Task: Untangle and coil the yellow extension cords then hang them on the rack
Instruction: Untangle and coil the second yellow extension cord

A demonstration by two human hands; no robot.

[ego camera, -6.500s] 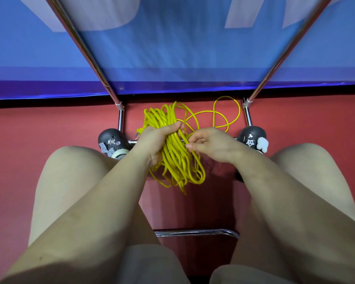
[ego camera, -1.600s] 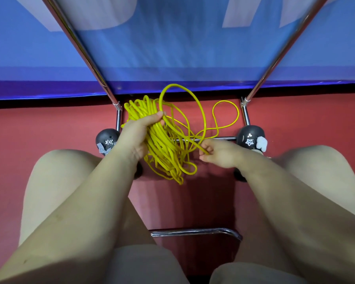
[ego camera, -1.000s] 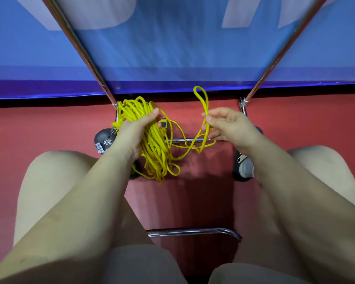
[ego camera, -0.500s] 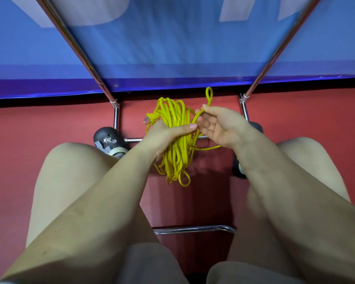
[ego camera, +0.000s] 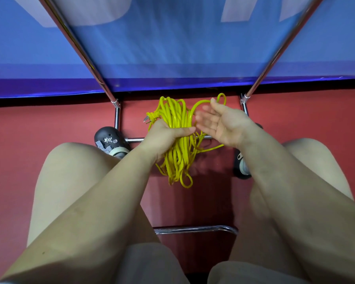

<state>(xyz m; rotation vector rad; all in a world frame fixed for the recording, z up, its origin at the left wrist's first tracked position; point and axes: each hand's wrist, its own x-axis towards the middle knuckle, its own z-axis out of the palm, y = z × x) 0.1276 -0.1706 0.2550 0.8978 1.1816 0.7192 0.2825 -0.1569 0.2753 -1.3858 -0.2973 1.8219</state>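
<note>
Below, chrome rack legs (ego camera: pixel 116 117) flank the yellow cord bundle (ego camera: pixel 177 128).

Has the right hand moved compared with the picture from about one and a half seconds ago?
Yes. The right hand has gone up, away from the body: it was below the low crossbar of the metal frame and now lies mostly above it.

Floor: I'm looking down at a red floor (ego camera: pixel 39 140) | on it: chrome frame (ego camera: pixel 116 117) standing with its uprights and a low crossbar (ego camera: pixel 134 139) | left dark shoe (ego camera: pixel 109 140) planted beside the left upright | right shoe (ego camera: pixel 241 165) mostly hidden behind my forearm | nearer chrome bar (ego camera: pixel 193 229) between my knees.
</note>
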